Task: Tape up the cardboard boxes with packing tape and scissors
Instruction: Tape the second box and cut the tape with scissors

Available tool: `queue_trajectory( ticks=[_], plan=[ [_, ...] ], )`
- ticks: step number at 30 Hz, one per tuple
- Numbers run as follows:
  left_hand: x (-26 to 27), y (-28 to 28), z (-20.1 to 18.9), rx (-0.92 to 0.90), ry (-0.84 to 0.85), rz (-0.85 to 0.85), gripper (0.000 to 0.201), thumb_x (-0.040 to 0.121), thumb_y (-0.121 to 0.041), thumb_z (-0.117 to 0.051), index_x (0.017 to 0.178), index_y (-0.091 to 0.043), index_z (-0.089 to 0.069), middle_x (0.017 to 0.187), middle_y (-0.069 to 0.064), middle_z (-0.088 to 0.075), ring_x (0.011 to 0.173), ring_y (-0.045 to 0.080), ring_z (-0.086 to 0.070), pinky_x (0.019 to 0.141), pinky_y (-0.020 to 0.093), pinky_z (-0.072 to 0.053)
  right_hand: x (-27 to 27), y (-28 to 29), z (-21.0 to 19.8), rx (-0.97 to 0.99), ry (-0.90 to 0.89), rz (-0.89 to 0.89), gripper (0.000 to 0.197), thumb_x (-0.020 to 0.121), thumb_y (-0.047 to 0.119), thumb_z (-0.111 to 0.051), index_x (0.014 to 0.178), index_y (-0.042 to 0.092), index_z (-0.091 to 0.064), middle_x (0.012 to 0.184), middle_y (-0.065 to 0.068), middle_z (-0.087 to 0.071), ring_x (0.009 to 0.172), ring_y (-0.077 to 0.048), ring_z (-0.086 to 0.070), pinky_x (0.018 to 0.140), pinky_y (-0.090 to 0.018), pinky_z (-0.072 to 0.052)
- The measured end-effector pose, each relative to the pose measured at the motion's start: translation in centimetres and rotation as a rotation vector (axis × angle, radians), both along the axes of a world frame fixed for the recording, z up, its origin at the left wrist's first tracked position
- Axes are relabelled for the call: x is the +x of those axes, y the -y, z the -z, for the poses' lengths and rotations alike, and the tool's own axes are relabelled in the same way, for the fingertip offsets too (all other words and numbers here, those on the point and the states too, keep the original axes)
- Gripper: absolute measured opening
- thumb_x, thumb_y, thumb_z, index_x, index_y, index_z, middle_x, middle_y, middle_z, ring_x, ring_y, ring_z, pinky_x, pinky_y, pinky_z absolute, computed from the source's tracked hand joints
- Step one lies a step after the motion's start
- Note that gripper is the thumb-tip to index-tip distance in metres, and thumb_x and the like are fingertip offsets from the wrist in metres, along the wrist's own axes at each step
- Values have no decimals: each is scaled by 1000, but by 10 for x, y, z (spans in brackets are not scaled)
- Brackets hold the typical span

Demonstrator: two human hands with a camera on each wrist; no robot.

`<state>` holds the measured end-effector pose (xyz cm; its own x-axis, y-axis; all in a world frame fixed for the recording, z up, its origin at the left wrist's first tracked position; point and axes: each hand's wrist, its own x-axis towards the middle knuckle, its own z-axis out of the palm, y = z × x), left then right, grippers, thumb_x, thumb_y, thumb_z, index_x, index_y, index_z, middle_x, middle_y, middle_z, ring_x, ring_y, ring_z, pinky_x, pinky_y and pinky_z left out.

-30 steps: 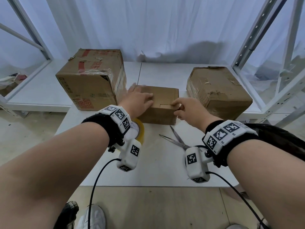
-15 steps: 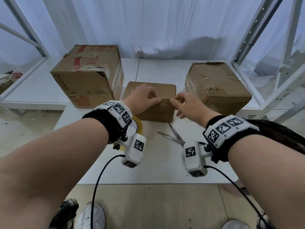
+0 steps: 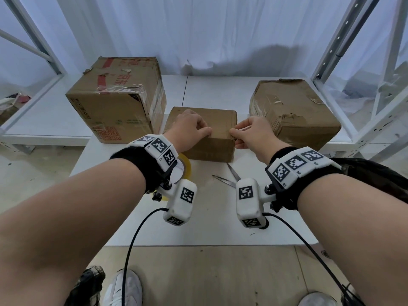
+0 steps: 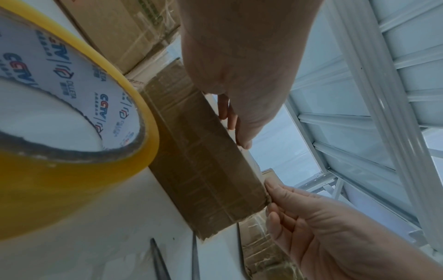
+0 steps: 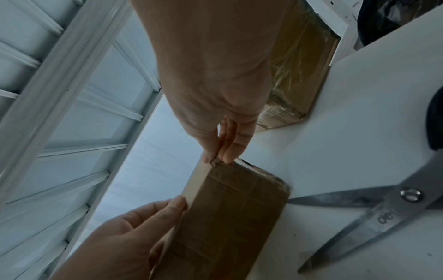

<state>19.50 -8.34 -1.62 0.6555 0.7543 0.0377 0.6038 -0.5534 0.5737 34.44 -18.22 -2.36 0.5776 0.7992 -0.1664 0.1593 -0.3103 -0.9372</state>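
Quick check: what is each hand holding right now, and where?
Right hand pinches the small box at its near right top corner; left hand grips its near top edge.

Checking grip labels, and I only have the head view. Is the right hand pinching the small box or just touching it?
Observer: Pinching. The right wrist view shows the right hand nipping the near right top corner of the small box between thumb and fingers.
Operator: Left hand?
Observer: The left hand holds the near top edge, with its fingers over the top face.
Operator: The tape is hidden behind the wrist.
Observer: The tape roll sits on the table by the box's near face, with no hand on it.
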Motion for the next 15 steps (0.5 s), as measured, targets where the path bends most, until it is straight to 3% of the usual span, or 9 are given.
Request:
queue_trajectory(
  ticks=[3, 15],
  plan=[
    [0, 0, -1, -10, 7, -2, 22, 91, -32, -61, 103, -14, -66, 118, 5, -48, 109, 20, -46, 96, 31, -41, 0, 0, 2, 15, -59, 28, 14, 88, 12, -69, 89, 7, -56, 73, -9, -60, 55, -15, -57, 53, -24, -52],
    [1, 6, -2, 26, -45, 6, 9, 88, -38, -64, 91, -32, -59, 109, -3, -44, 117, 22, -40, 102, 37, -36, -8, 0, -5, -52, -265, 121, 19, 88, 11, -68, 90, 9, -49, 90, -12, -56, 64, -19, -60, 54, -30, -59]
  ],
)
